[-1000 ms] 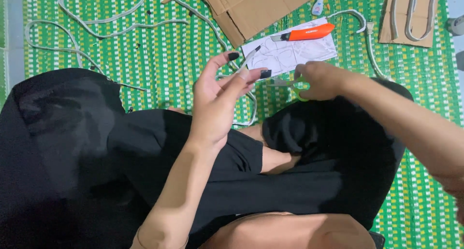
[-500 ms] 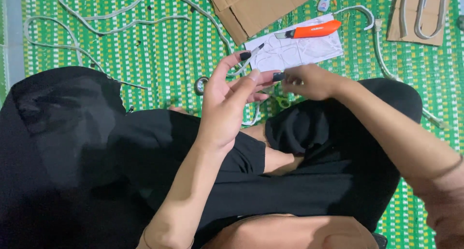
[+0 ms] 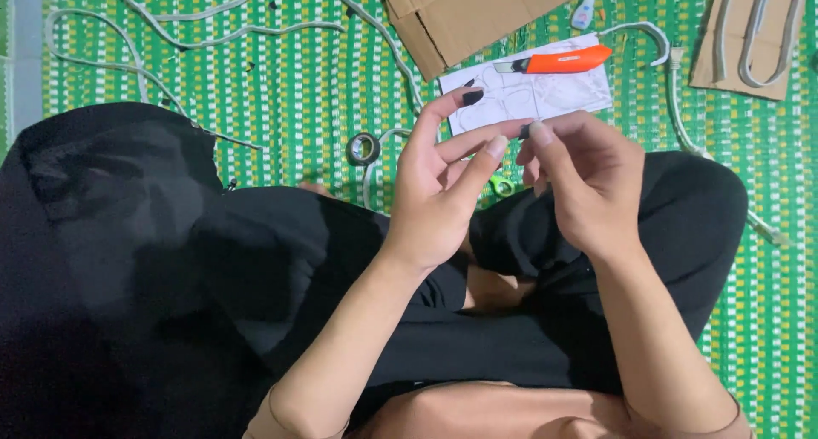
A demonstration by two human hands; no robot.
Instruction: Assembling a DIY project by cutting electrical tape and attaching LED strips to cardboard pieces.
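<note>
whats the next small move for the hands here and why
Probably pinch the small dark piece more firmly with the left hand. It sits only at the fingertips where the left meets the right hand, held up over the lap, so it could easily slip.

Woven plastic mat (image 3: 281,89), matt brown cardboard (image 3: 477,13), glossy orange plastic knife (image 3: 567,61)

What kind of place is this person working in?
Probably a home floor used as a craft spot: a green woven mat, cardboard pieces, an orange utility knife on a printed sheet, and loose white cords.
</note>
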